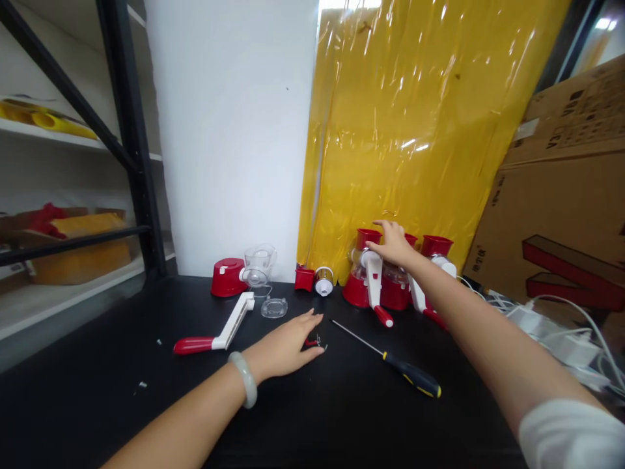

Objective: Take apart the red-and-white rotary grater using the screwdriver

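Note:
My left hand (293, 345) lies low over the black tabletop with its fingers stretched out. Small red and metal bits (316, 341) show beside its thumb. My right hand (394, 245) is at the red top of an assembled rotary grater (356, 290), thumb and fingers apart. Between the hands lies a screwdriver (413, 376) with a black and yellow handle. Left of my left hand is a white crank with a red grip (229, 329). Behind it are a red base (228, 277), a clear housing (258, 260), a clear plate (274, 308), a red hopper (304, 279) and a grater drum (323, 281).
More rotary graters (436, 246) stand at the back right. White chargers and cables (561, 335) crowd the right edge beside a large cardboard box (561, 195). A black-framed shelf (139, 169) borders the left. Yellow plastic sheeting (405, 117) and a white panel (234, 130) rise behind.

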Demonstrator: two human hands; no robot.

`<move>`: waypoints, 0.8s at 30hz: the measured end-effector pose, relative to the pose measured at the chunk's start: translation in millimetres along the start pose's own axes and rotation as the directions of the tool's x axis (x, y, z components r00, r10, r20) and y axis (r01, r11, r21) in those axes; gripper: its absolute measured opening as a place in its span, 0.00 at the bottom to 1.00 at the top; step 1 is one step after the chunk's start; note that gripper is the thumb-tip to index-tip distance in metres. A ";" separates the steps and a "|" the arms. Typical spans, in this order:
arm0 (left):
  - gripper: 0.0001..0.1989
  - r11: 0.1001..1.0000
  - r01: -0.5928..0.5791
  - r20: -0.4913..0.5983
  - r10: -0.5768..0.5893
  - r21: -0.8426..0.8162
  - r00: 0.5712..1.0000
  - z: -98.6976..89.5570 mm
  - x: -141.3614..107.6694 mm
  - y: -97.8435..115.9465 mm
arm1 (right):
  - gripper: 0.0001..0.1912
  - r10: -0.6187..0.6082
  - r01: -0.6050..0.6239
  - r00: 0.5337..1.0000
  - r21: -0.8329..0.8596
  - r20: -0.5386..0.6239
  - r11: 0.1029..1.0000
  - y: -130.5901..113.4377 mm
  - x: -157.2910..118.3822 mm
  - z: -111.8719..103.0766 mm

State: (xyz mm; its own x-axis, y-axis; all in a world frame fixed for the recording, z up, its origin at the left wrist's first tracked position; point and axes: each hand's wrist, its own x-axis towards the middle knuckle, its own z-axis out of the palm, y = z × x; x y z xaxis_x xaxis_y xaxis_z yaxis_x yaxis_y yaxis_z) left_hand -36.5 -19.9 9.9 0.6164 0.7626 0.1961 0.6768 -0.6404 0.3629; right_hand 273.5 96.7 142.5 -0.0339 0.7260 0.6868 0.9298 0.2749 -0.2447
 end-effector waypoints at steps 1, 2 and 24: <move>0.33 1.000 -0.002 -0.005 0.002 -0.007 1.000 -0.4 0.3 -1.4 | 0.38 0.045 -0.047 0.997 0.031 0.063 0.998 4.0 16.0 7.3; 0.33 1.000 -0.002 -0.017 0.002 -0.013 1.000 -0.6 0.6 -3.2 | 0.40 0.074 -0.084 0.989 0.077 0.130 0.993 8.4 29.2 13.4; 0.34 0.993 0.117 -0.186 -0.110 0.029 0.976 3.1 10.2 -18.8 | 0.33 0.057 0.021 0.933 -0.213 0.357 0.977 -3.3 45.3 -22.3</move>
State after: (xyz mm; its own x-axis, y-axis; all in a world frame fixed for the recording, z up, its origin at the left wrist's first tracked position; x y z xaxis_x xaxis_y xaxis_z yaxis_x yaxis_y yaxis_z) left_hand -41.7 -0.3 2.3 0.4527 0.8319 0.3210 0.7558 -0.5490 0.3569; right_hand 277.1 114.7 189.7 -0.1091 0.9175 0.3825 0.9855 0.1501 -0.0788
